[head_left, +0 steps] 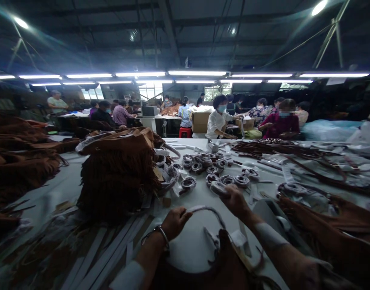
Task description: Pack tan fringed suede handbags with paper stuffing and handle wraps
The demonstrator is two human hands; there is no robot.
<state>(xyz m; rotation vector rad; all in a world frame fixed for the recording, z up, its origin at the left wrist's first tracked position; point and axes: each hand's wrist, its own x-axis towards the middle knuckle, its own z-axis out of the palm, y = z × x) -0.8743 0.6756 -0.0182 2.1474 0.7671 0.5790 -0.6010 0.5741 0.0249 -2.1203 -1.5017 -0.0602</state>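
On the bench [199,197]: the fringed brown stack [118,177] stands ahead of you, and everything below is placed from it.
Left hand [174,222]: nearer you than the stack and to its right, your fingers are clamped on a pale-wrapped handle [207,208]; a bracelet [164,237] rings your wrist.
Brown bag [230,262]: nearer you than the stack, to its right; the handle arches from your fingers to its top corner.
Right hand [237,203]: farther right of the stack, your fingers are closed on a wrapped coil [218,188].
Other coils [227,179]: grouped right of the stack, some just beyond your right hand.
Brown straps [272,148]: bundled well to the stack's right.
White strips [94,257]: spread on the stack's near side.
Brown pile [24,161]: left of the stack.
Co-workers [215,123]: beyond the stack, several of them near a cardboard box [200,122].
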